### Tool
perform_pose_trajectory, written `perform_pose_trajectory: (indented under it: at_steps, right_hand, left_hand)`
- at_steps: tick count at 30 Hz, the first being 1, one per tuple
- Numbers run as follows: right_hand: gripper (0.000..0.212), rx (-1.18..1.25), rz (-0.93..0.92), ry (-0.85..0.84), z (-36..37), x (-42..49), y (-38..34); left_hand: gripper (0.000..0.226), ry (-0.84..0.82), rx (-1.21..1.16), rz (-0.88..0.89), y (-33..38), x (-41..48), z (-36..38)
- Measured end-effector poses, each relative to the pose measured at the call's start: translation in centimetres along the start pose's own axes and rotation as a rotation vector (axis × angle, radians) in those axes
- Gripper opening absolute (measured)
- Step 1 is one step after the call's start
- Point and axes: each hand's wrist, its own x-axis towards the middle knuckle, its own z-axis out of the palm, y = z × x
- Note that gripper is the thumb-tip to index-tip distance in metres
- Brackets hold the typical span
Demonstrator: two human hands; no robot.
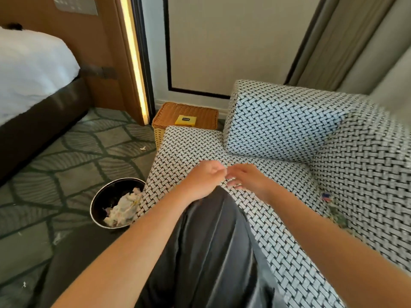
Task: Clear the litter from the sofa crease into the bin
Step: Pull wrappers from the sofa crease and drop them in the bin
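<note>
Starting left: one bed [29,70], then carpet [66,165] with stray pale scraps [142,148]. One black bin [94,203] stands on the floor against the sofa seat's [184,145] front edge, crumpled paper [124,207] inside. Left hand [205,176], fingers curled, meets right hand [248,178], fingers loose, over the seat; any pinch unclear. Litter [331,205] lies in the crease at the seat's right edge.

The sofa seat [189,147] stretches ahead of you, back cushion [278,121] along its right. Litter [326,197] lies in the crease [313,174] to your right. The bin [95,196] stands on the carpet [66,156] just left of the seat, paper [124,207] inside. Past the seat's far end sits a basket [200,111], a box [185,120] on it
</note>
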Motion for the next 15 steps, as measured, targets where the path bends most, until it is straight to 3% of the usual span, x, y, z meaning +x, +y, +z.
perform_pose_trajectory:
  at_steps: [8,12,15]
  right_hand:
    - [0.023,0.124,0.162,0.275,-5.3,-7.5,9.3]
    - [0.029,0.015,0.345,0.590,-6.0,-10.6,16.2]
    - [0.036,0.021,0.444,0.827,-5.3,-13.9,20.8]
  left_hand:
    - [0.029,-0.210,0.033,0.056,5.4,0.3,10.5]
    - [0.031,-0.326,0.018,0.048,5.4,0.7,15.6]
    - [0.031,-0.374,-0.120,-0.067,4.2,0.6,19.1]
